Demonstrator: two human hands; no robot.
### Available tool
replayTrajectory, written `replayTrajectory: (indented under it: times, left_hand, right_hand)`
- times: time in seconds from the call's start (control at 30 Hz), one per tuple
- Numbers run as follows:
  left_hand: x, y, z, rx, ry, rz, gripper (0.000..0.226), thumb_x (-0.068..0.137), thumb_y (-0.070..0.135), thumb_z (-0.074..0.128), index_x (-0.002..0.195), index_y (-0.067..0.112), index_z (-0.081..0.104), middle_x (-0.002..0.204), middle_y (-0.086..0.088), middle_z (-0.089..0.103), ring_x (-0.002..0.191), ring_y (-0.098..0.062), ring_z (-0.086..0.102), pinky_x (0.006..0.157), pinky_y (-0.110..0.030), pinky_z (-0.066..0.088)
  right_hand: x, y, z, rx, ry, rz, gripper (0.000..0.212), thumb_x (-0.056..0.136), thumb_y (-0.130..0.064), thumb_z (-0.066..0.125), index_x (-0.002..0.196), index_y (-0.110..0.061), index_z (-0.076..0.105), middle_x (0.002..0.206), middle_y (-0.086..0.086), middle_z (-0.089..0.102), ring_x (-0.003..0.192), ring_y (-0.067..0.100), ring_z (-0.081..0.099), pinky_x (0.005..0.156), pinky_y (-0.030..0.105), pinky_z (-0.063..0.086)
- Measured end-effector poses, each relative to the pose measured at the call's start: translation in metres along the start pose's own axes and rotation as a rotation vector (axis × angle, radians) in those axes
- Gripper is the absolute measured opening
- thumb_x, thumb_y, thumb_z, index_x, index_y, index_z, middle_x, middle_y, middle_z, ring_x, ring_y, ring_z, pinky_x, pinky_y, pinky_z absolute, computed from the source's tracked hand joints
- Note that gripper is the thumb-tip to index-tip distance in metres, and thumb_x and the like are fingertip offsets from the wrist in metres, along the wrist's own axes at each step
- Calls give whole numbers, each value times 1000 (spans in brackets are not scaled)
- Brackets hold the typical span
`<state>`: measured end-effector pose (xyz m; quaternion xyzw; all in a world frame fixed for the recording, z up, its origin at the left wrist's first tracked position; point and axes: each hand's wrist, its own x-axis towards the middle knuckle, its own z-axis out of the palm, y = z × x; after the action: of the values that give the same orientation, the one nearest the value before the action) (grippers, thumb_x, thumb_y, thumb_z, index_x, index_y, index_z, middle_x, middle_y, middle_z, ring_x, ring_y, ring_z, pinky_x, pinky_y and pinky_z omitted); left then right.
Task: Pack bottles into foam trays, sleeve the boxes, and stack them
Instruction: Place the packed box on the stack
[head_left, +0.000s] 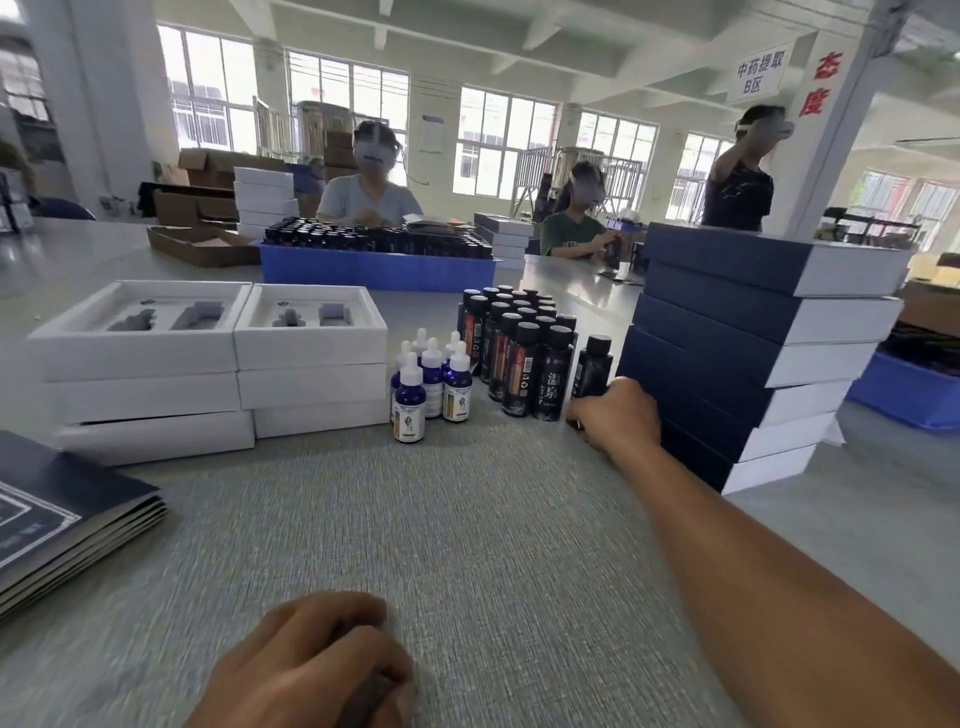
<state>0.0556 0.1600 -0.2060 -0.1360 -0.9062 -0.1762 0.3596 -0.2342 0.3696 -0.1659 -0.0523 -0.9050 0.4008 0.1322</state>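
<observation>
Right of centre, the right hand (615, 415) is reaching out beside the stack of dark blue sleeved boxes (748, 353), fingers curled down at the base of a single dark bottle (592, 366) that stands apart from the rest; can't really tell if it's actually gripping it or just touching. Just left of that bottle is a tight cluster of black-capped dark bottles (519, 348), and left of those a small bunch of blue dropper bottles (431, 379) with white tops. Further left sit two stacks of white boxes (218, 364), the top ones open and showing foam trays (156, 314) with empty cutouts. Bottom centre, the left hand (311, 665) rests on the grey table (415, 519), fingers curled round something dark, too blurry to name. Flat dark sleeves (62, 514) are piled at the lower left edge. A blue bin (374, 270) full of bottles sits further back.
</observation>
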Motion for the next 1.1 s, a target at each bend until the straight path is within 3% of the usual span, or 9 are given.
replayTrajectory:
  times: [0.13, 0.27, 0.37, 0.5, 0.57, 0.63, 0.8, 0.97, 1.1]
  left_hand:
    - [-3, 3, -1, -22, -37, -17, 22, 66, 49, 51, 62, 38, 70, 83, 17, 67, 74, -1, 62, 52, -29, 57]
    - [-1, 7, -6, -62, -114, -39, 9, 59, 46, 64, 60, 39, 70, 79, 16, 68, 68, -3, 65, 52, -19, 54]
    - [-2, 9, -8, -84, -204, -73, 23, 44, 37, 85, 61, 39, 70, 79, 16, 67, 69, -5, 67, 50, -22, 55]
    - [-2, 13, -16, -152, -259, -124, 13, 51, 43, 71, 64, 40, 70, 81, 18, 66, 73, -6, 68, 51, -27, 56]
    - [-1, 15, -15, -78, -309, -171, 16, 69, 50, 65, 82, 44, 71, 103, 24, 60, 99, -2, 61, 82, -34, 55]
    - [-8, 11, -9, -42, -240, -209, 37, 84, 61, 45, 115, 46, 60, 124, 33, 40, 123, 6, 34, 105, -22, 30]
    - [-10, 13, -9, -19, -265, -276, 37, 88, 56, 43, 119, 41, 56, 127, 31, 38, 124, 4, 28, 105, -19, 26]
    - [-10, 12, -7, -36, -289, -282, 40, 86, 55, 42, 118, 39, 60, 126, 26, 43, 123, 1, 32, 104, -21, 25]
    - [-7, 12, -9, -38, -305, -294, 35, 87, 51, 46, 117, 38, 61, 128, 21, 45, 124, -2, 33, 103, -22, 23]
  right_hand:
    - [-21, -1, -14, 14, -159, -14, 25, 65, -20, 80, 83, -10, 66, 76, 9, 74, 69, 25, 74, 66, 46, 63]
    - [-36, -7, -10, -52, -222, -145, 29, 70, -27, 86, 85, -13, 65, 79, -1, 69, 72, 14, 66, 56, 29, 50]
    - [-45, -16, -2, -64, -180, -183, 32, 75, -31, 84, 89, -18, 59, 79, -8, 60, 73, 11, 57, 53, 22, 36]
    - [-57, -18, -2, -88, -63, -115, 35, 77, -36, 82, 80, -12, 58, 69, -2, 58, 61, 12, 54, 49, 26, 32]
    - [-66, -19, -1, -119, -9, -166, 32, 81, -38, 78, 79, -12, 60, 70, -1, 61, 63, 14, 58, 51, 26, 37]
    - [-77, -27, 7, -101, -86, -265, 25, 85, -37, 74, 80, -17, 60, 75, -2, 63, 70, 14, 62, 55, 26, 44]
    - [-105, -72, 54, -31, -336, -367, 38, 83, -46, 74, 106, -18, 62, 99, -4, 65, 91, 15, 62, 80, 34, 50]
    - [-112, -99, 89, -198, -242, -255, 48, 83, -62, 67, 95, -16, 67, 95, 0, 69, 88, 21, 64, 80, 37, 52]
    - [-115, -98, 93, -237, -134, -258, 35, 89, -52, 65, 103, -19, 63, 97, 0, 64, 87, 21, 58, 72, 32, 43]
